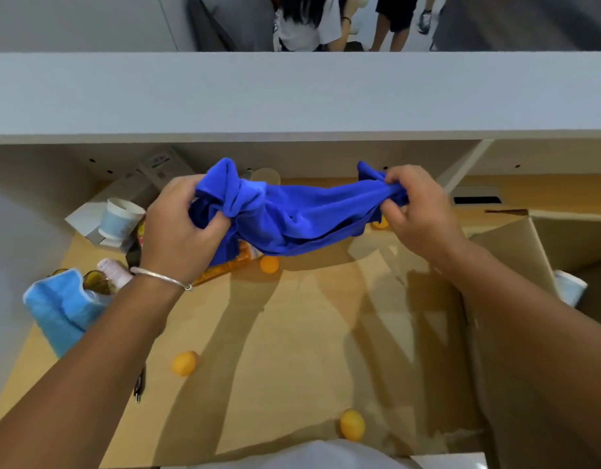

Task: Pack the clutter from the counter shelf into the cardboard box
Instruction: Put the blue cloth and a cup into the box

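An orange ball [352,424] lies at the near edge of the wooden shelf [292,333], with a second orange ball [184,363] toward the near left, just beside a dark pen [139,387]. Along the shelf's left edge sit a crumpled light-blue face mask [60,308], a pair of yellow-tinted glasses [96,280] and a pink-capped bottle [113,272]. On the right, the open cardboard box [546,258] waits with its flap raised, a white-and-blue item [570,287] showing inside it.

Above the middle of the shelf, a person holds a bright blue cloth [292,221] stretched between both hands: the left hand [180,231], a silver bangle [160,277] at the wrist, bunches one end in curled fingers, and the right hand [417,211] pinches the other end. Under the cloth lie a third orange ball [269,264] and part of an orange packet [218,272]. Farther back on the left, a paper cup [121,218] rests against white boxes [85,218] near the rear corner, and a clear plastic cup [267,177] shows just behind the cloth.

The step in hand appears to be gathering or folding the cloth for packing. The next move likely calls for carrying it right, over the raised flap, and lowering it into the box; most of the clutter is not yet packed.
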Demonstrator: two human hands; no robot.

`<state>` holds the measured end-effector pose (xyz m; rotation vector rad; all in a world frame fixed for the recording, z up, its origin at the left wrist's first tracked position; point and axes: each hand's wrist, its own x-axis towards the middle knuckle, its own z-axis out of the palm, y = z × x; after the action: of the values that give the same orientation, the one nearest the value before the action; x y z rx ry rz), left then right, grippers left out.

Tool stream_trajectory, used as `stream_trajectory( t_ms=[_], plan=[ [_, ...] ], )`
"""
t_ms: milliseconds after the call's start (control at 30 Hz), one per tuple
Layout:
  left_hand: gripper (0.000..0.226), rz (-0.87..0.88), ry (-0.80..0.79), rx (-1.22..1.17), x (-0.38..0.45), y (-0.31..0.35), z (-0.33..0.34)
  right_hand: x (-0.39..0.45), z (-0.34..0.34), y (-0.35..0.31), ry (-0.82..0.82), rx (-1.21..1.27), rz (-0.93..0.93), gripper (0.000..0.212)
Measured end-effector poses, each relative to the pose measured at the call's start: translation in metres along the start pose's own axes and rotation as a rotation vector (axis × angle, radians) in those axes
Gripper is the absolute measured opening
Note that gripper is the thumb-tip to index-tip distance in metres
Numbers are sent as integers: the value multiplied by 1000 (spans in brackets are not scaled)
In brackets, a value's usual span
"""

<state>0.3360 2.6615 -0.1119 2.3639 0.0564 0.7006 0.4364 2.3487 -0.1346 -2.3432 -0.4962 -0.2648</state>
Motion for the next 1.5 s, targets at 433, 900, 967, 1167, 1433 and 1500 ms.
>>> stream_trajectory(
  t_ms=[433, 900, 967, 1167, 1433, 1500],
  plan=[
    [21, 250, -136, -197, 30, 139, 78, -68, -141, 21, 316, -86, 130, 25],
    [26, 497, -305, -393, 13, 297, 185, -174, -251, 74, 519, -257, 274, 29],
    [26, 531, -326, -402, 9, 315, 200, -186, -255, 83, 523, -269, 295, 30],
    [37, 582, -501, -366, -8, 352, 245, -208, -251, 106, 437, -331, 380, 31],
    [68, 528, -695, -164, -13, 307, 246, -217, -237, 115, 310, -333, 512, 50],
    [66, 489, -659, -139, -10, 281, 232, -215, -229, 108, 313, -332, 497, 50]
  ],
)
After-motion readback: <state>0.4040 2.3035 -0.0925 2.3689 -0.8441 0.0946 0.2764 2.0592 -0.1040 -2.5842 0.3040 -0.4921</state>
